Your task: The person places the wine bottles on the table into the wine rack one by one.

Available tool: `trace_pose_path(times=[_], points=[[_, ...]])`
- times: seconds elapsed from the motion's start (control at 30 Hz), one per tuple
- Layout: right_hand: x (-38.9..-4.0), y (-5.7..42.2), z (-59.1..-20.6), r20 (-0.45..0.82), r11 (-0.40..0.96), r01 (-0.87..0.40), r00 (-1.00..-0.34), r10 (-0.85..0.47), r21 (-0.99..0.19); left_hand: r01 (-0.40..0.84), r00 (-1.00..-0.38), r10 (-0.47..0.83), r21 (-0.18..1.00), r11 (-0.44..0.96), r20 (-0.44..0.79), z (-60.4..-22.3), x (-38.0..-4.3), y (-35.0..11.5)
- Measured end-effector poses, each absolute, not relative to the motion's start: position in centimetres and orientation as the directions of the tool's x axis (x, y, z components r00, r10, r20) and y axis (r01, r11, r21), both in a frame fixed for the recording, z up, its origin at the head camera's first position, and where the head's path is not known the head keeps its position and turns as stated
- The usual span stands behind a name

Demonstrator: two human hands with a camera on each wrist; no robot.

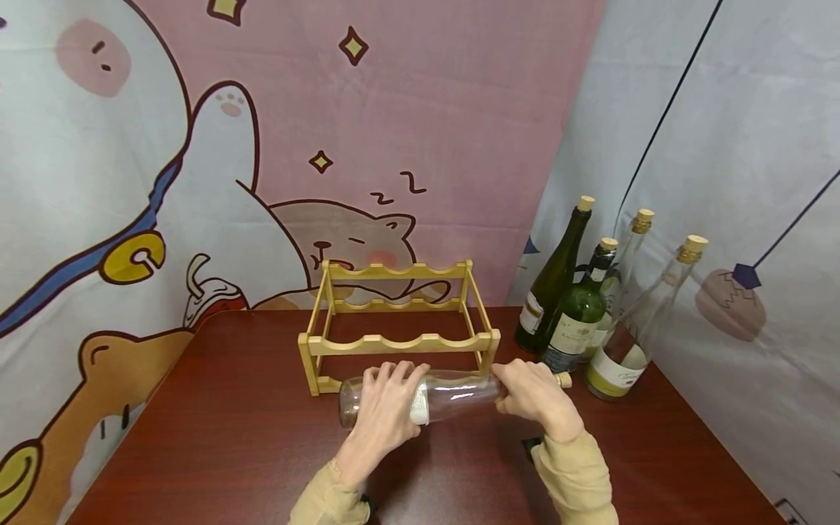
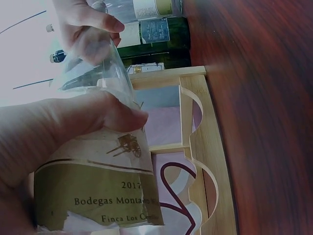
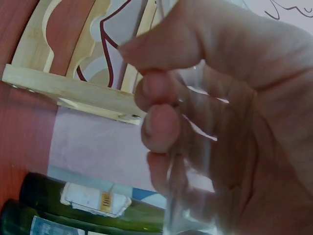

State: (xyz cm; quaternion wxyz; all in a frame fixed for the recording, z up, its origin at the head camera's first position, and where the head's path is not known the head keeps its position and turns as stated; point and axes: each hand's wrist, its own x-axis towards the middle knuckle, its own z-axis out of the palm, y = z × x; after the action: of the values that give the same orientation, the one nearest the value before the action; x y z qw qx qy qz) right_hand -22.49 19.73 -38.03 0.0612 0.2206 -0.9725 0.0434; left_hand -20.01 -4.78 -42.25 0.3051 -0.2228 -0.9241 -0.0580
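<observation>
A clear glass wine bottle lies sideways in the air between both hands, its corked end to the right. The left hand grips its body over the label; that label, white and olive with printed text, shows in the left wrist view. Around the bottle's neck curl the fingers of the right hand, seen close up in the right wrist view. Just behind the bottle stands a two-tier wooden wine rack with scalloped rails. No bottle rests in its hollows.
At the table's right stand several corked bottles: a dark green one, a green one with a cream label and clear ones, the nearest clear bottle near the right edge. A cartoon-printed cloth hangs behind the red-brown table.
</observation>
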Motion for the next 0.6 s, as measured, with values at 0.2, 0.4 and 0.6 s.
trace_pose_path(times=[0.2, 0.4, 0.6], points=[[-22.5, 20.3, -38.7, 0.202, 0.874, -0.485, -0.860, -0.469, -0.037, 0.458, -0.714, 0.386, -0.027, 0.888, 0.584, -42.4, -20.0, -4.7], [-22.1, 20.8, -39.4, 0.231, 0.858, -0.509, -0.845, -0.483, -0.066, 0.464, -0.707, 0.409, -0.058, 0.884, 0.577, -42.5, -20.0, -4.5], [-21.4, 20.9, -39.8, 0.243, 0.878, -0.471, -0.865, -0.439, -0.091, 0.491, -0.674, 0.430, -0.070, 0.868, 0.601, -42.7, -20.1, -4.4]])
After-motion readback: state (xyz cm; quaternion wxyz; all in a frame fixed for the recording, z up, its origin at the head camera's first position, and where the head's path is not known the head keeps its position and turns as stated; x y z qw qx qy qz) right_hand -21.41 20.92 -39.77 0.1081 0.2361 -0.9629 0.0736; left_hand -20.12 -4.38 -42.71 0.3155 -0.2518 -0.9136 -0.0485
